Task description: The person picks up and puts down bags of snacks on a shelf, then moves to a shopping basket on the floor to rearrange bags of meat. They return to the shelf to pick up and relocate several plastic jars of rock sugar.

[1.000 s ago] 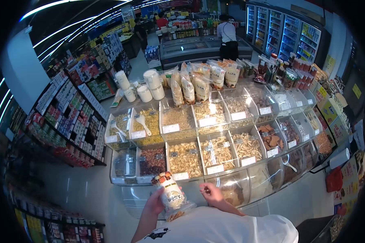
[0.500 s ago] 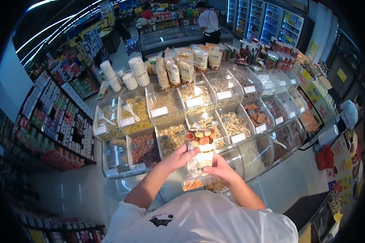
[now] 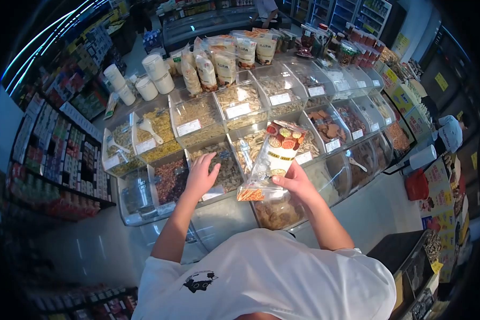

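Note:
A printed plastic food bag (image 3: 274, 154) is in my right hand (image 3: 295, 184), with the thumb across its front near the lower edge. Orange-brown pieces show through the bag's bottom end. To the left, my left hand (image 3: 201, 173) hovers over a bin of greyish-brown dried goods (image 3: 226, 168), fingers apart and nothing in them. Reddish dried pieces (image 3: 170, 181) fill the bin just left of that hand. Behind the held bag, a bin of pale dried slices (image 3: 244, 152) is partly hidden.
Clear bins with white labels (image 3: 189, 127) rise in tiers. White scoops (image 3: 149, 130) rest in some bins. Along the back stand upright packed bags (image 3: 225, 66), white canisters (image 3: 157, 72) and jars (image 3: 348, 52). A person (image 3: 266, 12) stands beyond, near a freezer (image 3: 210, 24).
My left hand has let go of the bag and moved left over the bins. The bag, in my right hand, is more tilted and farther right. The view has shifted downward.

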